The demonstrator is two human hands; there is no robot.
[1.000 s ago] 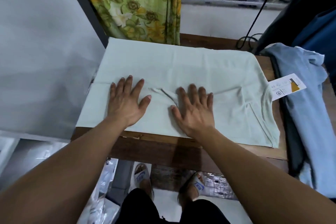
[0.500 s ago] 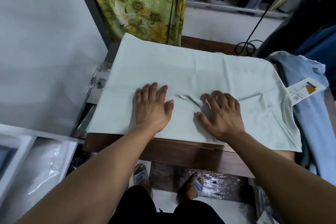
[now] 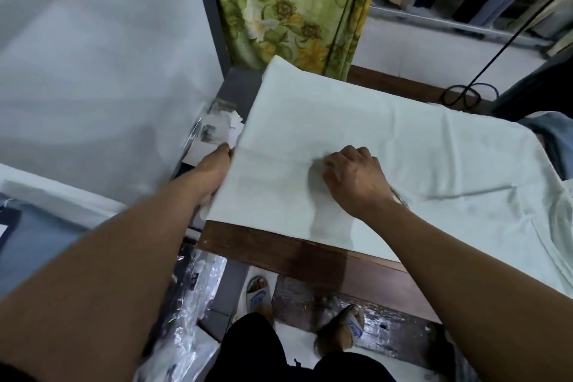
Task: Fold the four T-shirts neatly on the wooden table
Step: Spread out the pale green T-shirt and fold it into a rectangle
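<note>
— Pale green T-shirt (image 3: 387, 139), the biggest thing here. It is spread flat over nearly the whole top of the wooden table (image 3: 279, 250), with its left edge at the table's left end.
— Noted. Behind the table?
— Floral curtain (image 3: 294, 3), green and yellow, hanging at the table's far left corner. At the table's right end, a blue garment (image 3: 555, 130), mostly out of sight, just beside the green shirt.
— Hands?
— Right hand (image 3: 353, 180) over the middle of the table, knuckles up. Its fingers are curled tight into the green cloth, with a small pucker bunched at the tips. Left hand (image 3: 215, 170) at the table's left end, against the shirt's edge. Fabric covers its fingers and it is blurred, so I cannot tell whether it grips or lies flat.
— Anything smaller?
— Black cable (image 3: 462, 96) looped at the table's far edge. Below the table's near edge, two sandalled feet (image 3: 257, 291) on the floor.
</note>
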